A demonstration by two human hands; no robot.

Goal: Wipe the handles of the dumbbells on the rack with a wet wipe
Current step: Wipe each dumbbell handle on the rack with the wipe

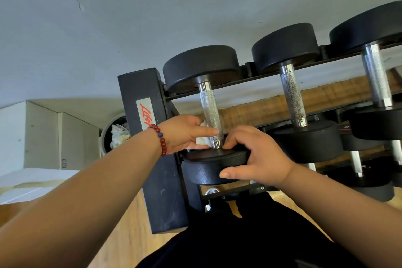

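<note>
**Black steel rack (139, 89), left end: hazards and containers**

**Current state.** The left hand (182, 134), which wears a red bead bracelet (163, 146), pinches a crumpled white wet wipe (202, 140). It holds the wipe against the near end of the knurled chrome handle (210, 111) of the leftmost black round-headed dumbbell (206, 172). The index finger lies straight across the handle. The wipe sits on the handle's left side, just above the near head. The right hand (256, 156) clamps that head, with its fingers curled over the upper face and its thumb on the rim.

**Probable faults**
1. Incomplete coverage. The wipe touches one side only, so the far side and upper span will probably stay dirty unless it is wrapped round.
2. Tearing. The knurling may snag the wet wipe and shred it.
3. Pinching. Fingertips of both hands sit in the corner between handle and head, and a dumbbell that shifts on the rails could trap them.
4. Lost hold. Moisture reaching the head would weaken the right hand's grip.
5. Omission. The two larger chrome-handled dumbbells (292, 95) to the right appear still to need wiping.

**Containers**
- White boxes (41, 137), far left: their contents cannot be seen.
- Round dark bin (102, 137), partly hidden behind the rack upright: it holds crumpled white paper or wipes (119, 135) and looks nearly full.
</note>
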